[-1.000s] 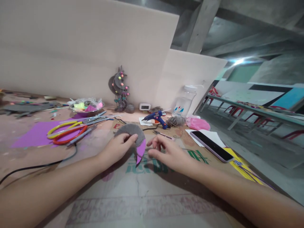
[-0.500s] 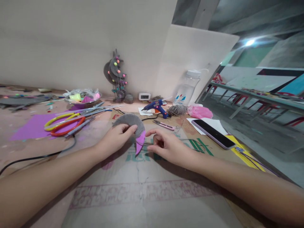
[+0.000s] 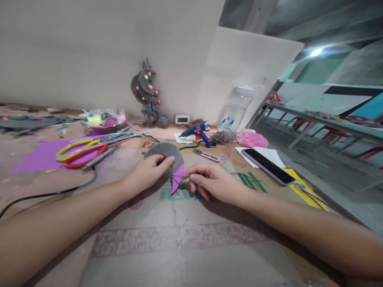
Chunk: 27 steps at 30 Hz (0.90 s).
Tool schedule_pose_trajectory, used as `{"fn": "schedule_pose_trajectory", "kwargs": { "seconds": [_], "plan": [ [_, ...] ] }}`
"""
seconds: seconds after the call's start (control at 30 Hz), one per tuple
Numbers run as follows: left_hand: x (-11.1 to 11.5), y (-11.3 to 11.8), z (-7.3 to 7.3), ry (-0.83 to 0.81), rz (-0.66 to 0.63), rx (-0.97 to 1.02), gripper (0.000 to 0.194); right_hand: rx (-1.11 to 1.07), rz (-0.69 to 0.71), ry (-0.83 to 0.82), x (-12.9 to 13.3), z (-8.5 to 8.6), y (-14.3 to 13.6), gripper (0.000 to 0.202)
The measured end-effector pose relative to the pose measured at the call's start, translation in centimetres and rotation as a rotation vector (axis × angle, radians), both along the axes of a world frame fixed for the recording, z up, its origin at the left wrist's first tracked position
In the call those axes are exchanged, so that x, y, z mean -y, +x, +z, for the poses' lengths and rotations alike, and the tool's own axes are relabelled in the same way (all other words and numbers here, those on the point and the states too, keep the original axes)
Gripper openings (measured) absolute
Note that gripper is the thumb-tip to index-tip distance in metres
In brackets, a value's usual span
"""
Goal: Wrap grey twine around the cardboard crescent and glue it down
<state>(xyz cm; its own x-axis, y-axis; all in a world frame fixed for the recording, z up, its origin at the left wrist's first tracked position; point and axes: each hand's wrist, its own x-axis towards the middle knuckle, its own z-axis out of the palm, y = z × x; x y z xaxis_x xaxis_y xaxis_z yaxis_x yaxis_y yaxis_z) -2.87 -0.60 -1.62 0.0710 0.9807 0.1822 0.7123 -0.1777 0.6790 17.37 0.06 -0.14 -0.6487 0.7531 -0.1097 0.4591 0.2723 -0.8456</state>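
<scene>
Cardboard (image 3: 179,263) spreads below the two hands I'm working remotely. I have the left hand (image 3: 146,170) and, near it, the right hand (image 3: 214,181) both gripping: the left clasps a grey-wound crescent (image 3: 171,150) over the cardboard — its purple tip (image 3: 176,184) pointing to the near side — and the right pinches a thin strand (image 3: 184,175) that crosses that purple.

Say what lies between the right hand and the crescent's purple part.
In the head view, a thin grey strand runs from the right hand to the crescent's purple part.
</scene>
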Motion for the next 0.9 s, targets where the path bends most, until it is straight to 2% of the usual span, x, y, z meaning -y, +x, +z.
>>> {"fn": "schedule_pose_trajectory", "kwargs": {
  "seconds": [0.13, 0.27, 0.4, 0.9],
  "plan": [
    [0.1, 0.1, 0.1, -0.015, -0.015, -0.034, 0.045, -0.086, -0.026, 0.277, 0.4, 0.5, -0.2, 0.02],
    [0.1, 0.0, 0.2, -0.028, -0.033, -0.041, 0.046, -0.115, -0.198, 0.431, -0.9, 0.4, 0.3, 0.019],
    [-0.1, -0.1, 0.0, -0.031, -0.013, -0.029, 0.047, -0.074, -0.284, 0.403, -2.6, -0.7, 0.9, 0.019],
    [-0.1, -0.1, 0.0, -0.009, 0.001, 0.047, 0.043, -0.004, -0.213, 0.275, -2.8, -1.2, 0.6, 0.012]
  ]
}}
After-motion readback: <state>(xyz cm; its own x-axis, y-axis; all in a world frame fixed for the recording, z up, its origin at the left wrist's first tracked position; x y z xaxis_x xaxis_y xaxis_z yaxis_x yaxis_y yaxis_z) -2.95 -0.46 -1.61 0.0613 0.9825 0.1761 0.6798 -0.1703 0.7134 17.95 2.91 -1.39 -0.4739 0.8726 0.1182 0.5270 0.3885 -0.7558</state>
